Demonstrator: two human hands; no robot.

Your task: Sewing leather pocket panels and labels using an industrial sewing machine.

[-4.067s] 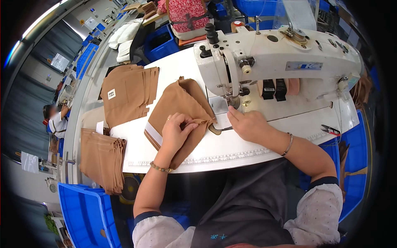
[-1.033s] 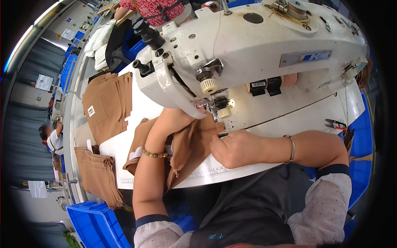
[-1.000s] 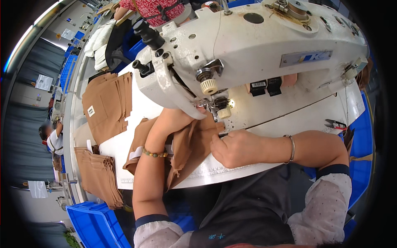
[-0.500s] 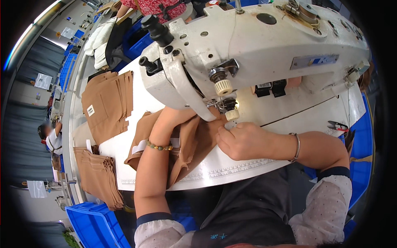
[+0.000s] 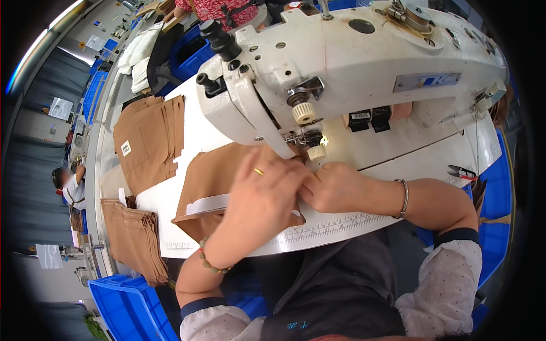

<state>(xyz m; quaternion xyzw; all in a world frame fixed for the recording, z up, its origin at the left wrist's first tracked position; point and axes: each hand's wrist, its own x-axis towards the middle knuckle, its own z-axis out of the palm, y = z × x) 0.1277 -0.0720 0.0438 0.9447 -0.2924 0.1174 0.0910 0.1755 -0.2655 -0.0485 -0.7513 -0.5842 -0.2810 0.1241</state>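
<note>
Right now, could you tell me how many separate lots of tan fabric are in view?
3: one piece under both hands, a stack on the table, another stack hanging off its left edge.

White table (image 5: 187, 133) bears sewing machine (image 5: 352, 62), tan fabric piece (image 5: 213, 176), tan stack (image 5: 148, 139).

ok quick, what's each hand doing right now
left hand: open, flat on the brown fabric piece.
right hand: closed, pinching the fabric by the needle.

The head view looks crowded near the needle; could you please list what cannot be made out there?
- Needle: hidden behind the sewing machine head.
- Seam on the brown fabric: covered by the left hand and right hand.
- Left hand fingers: blurred.
- Snips: too small.
</note>
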